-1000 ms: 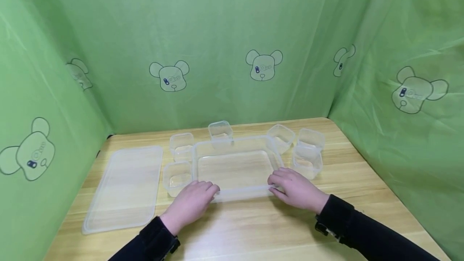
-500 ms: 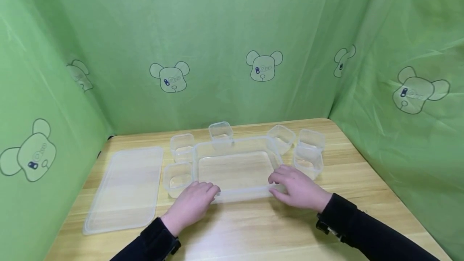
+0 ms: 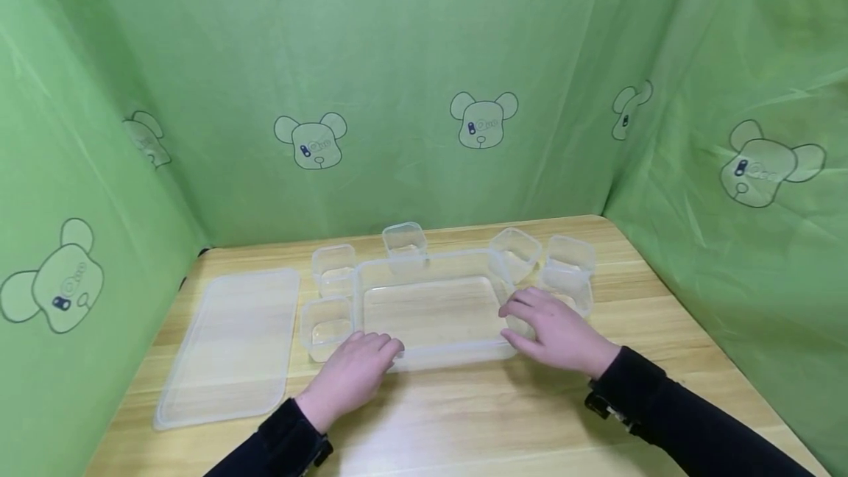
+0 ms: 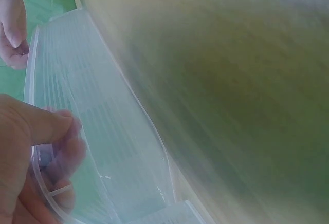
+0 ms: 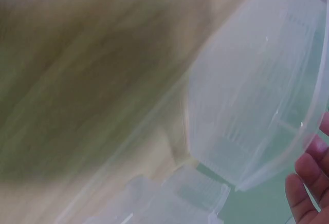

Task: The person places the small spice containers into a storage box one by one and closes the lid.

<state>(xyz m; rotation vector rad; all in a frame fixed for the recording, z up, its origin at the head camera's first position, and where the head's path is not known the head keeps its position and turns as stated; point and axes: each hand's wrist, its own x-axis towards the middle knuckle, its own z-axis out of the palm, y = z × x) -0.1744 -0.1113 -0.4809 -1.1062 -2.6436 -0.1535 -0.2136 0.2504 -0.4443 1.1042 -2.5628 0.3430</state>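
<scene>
A large clear plastic container (image 3: 457, 356), rectangular and lidless, stands in the middle of the table. My left hand (image 3: 354, 374) pinches its front rim near the left corner. In the left wrist view the thumb (image 4: 56, 124) presses the outer wall, and the fingers show through the plastic from inside. Over the front right corner is my right hand (image 3: 553, 333), its fingers parted and loosely bent, with nothing between them. The right wrist view shows those fingertips (image 5: 308, 167) just beside the container's rim.
A flat translucent lid (image 3: 228, 352) lies to the left. Small clear tubs surround the container: two at its left (image 3: 329, 330), one behind (image 3: 404, 240), and several at its right (image 3: 571, 252), partly behind my right hand. Green cloth walls (image 3: 397, 190) enclose the wooden table.
My right hand has let go of the container's front right corner, opened, and moved slightly right and up. The left hand and the container have stayed in place.
</scene>
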